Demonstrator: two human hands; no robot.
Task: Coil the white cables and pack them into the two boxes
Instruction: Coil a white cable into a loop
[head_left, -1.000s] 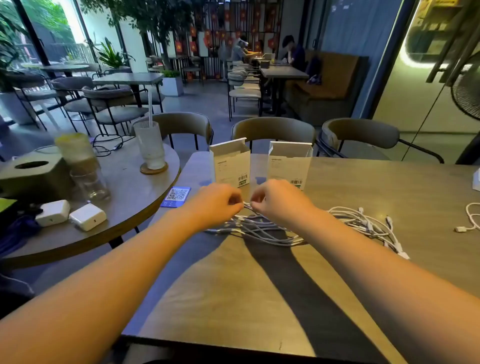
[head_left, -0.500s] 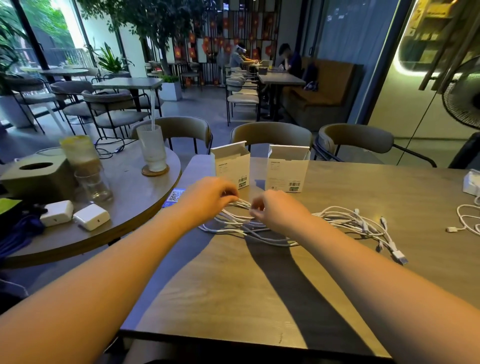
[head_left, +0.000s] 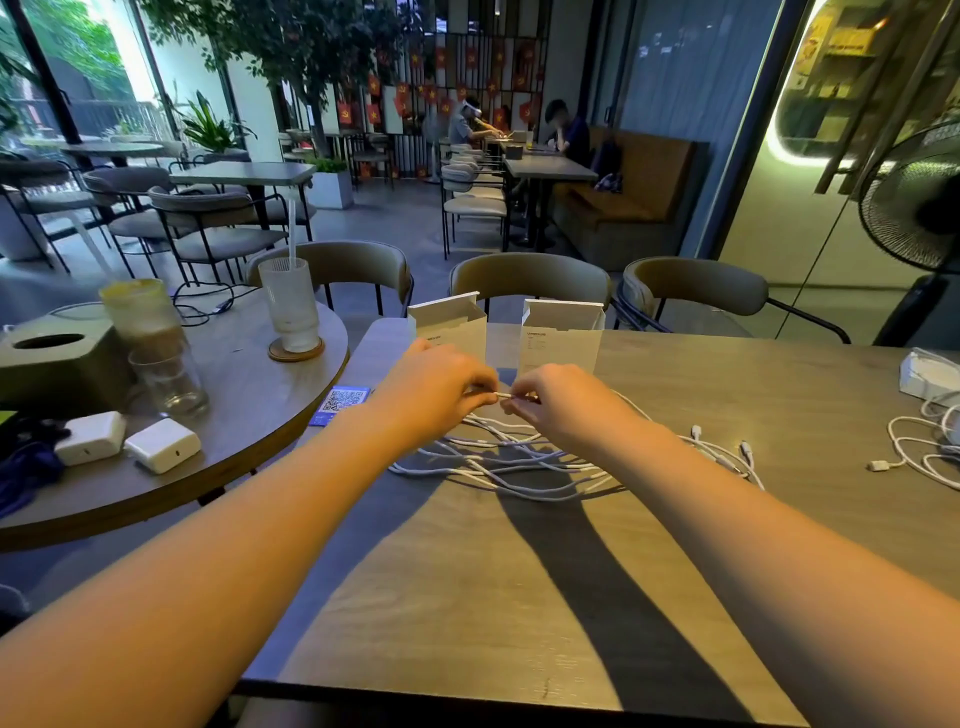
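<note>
**Tangle risk at the first strand**

Head view: our left hand (head_left: 441, 387) and right hand (head_left: 558, 400) each pinch the same short piece of cable (head_left: 506, 396), lifted just above the pile of cables (head_left: 498, 462) in the middle of the table (head_left: 467, 597). If we pull now, we think the crossed loops may tighten into a knot, or drag toward the two boxes (head_left: 449, 325) standing just behind and tip them, because they look like light cardboard with open tops. The cables are thin, smooth, white and limp; the table is matte wood grain.
</note>
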